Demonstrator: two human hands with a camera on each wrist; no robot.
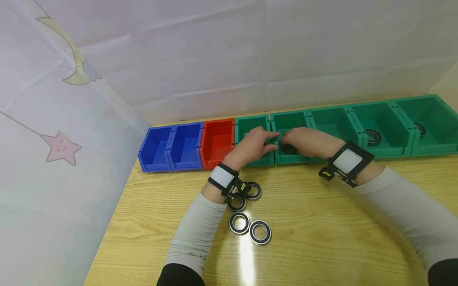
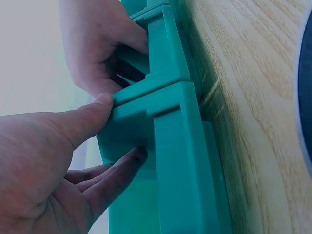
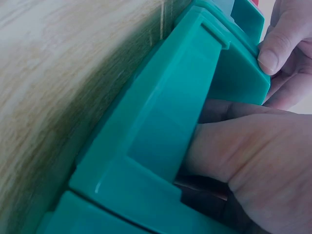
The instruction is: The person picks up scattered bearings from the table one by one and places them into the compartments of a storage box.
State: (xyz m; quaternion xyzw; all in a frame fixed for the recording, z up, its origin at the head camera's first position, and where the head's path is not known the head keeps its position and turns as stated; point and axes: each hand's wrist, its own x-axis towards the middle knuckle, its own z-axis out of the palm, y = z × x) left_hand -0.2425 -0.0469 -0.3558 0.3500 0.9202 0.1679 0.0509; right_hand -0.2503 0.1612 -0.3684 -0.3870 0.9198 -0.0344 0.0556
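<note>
My right hand (image 1: 304,140) reaches down into the second green bin (image 1: 291,159) from the left of the green row. A dark ring bearing (image 1: 289,149) shows at its fingers, which grip it low in the bin; the bin wall hides the fingertips in the right wrist view. The left hand (image 1: 252,145) is over the neighbouring green bin (image 1: 262,162). Its thumb (image 2: 101,105) is right at the rim between the two bins, while the other fingers extend loosely into the bin, holding nothing.
Several ball bearings (image 1: 260,232) lie on the wooden table (image 1: 307,222) by the left forearm. Two blue bins (image 1: 186,147) and a red bin (image 1: 217,145) continue the row leftward. Further right, one green bin holds a bearing (image 1: 373,137), and the end bin another bearing (image 1: 420,129).
</note>
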